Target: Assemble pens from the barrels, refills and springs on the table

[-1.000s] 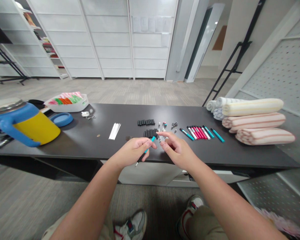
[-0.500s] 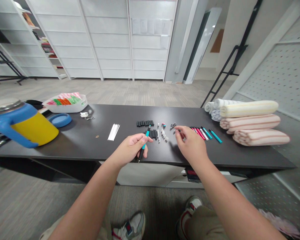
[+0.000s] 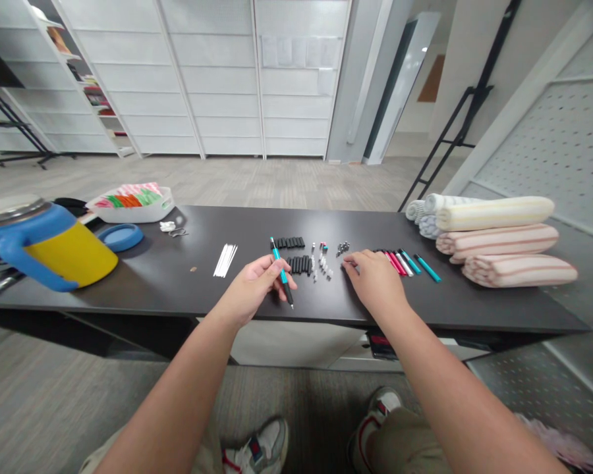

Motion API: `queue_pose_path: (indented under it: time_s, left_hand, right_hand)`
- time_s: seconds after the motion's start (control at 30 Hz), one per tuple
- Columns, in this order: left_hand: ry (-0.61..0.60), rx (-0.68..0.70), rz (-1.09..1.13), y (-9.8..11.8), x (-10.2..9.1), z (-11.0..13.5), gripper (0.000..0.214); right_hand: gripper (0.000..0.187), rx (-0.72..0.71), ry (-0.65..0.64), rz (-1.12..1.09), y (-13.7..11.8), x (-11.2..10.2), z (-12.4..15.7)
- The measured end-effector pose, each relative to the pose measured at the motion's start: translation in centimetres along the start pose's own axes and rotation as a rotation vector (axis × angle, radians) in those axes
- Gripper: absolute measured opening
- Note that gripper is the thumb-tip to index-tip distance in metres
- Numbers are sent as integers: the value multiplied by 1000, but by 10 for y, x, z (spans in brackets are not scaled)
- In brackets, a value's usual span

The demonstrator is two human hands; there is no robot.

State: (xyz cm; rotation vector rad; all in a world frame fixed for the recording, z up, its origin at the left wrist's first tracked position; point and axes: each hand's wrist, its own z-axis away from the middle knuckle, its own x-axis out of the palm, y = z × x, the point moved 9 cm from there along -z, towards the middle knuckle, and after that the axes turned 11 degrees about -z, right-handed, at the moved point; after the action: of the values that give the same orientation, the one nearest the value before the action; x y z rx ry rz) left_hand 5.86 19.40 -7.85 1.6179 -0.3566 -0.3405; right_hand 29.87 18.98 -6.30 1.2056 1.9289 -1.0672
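My left hand (image 3: 255, 284) is closed around a teal and black pen (image 3: 282, 280), held over the dark table (image 3: 178, 283) with its black end pointing toward me. My right hand (image 3: 374, 280) rests on the table with fingers curled, fingertips close to a cluster of small metal parts (image 3: 343, 248); whether it pinches one is hidden. Between the hands lie small white and grey pen pieces (image 3: 321, 266) and two rows of black grip sleeves (image 3: 288, 243). A row of finished teal, red and white pens (image 3: 408, 263) lies just right of my right hand.
White refill rods (image 3: 226, 259) lie left of centre. A yellow jug with a blue handle (image 3: 44, 248), a blue lid (image 3: 121, 236) and a white tray of coloured items (image 3: 133, 200) stand at the left. Rolled towels (image 3: 499, 237) are stacked at the right.
My left hand swung the pen round, so its teal end now points away. My right hand moved right from the pen and settled by the metal parts.
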Motion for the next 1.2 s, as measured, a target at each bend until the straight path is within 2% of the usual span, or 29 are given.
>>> queue_pose_path:
  time_s: [0.1, 0.2, 0.3, 0.43, 0.53, 0.73, 1.2]
  left_hand:
    - [65, -4, 71, 2, -7, -1, 40]
    - [129, -1, 156, 3, -14, -1, 40]
    - [179, 2, 228, 1, -20, -2, 39]
    - [212, -8, 278, -4, -24, -3, 39]
    - [214, -9, 295, -6, -25, -2, 41]
    - [200, -15, 257, -5, -22, -1, 40]
    - [143, 3, 150, -2, -16, 0, 41]
  right_hand:
    - [19, -34, 36, -85, -9, -9, 2]
    - [19, -4, 60, -318, -19, -15, 7]
    - [27, 189, 17, -682, -23, -4, 16]
    - [31, 240, -67, -923, -48, 13, 23]
    - [31, 267, -56, -963, -53, 17, 23]
    - [35, 296, -47, -1034, -48, 18, 20]
    - [29, 276, -129, -1001, -55, 19, 21]
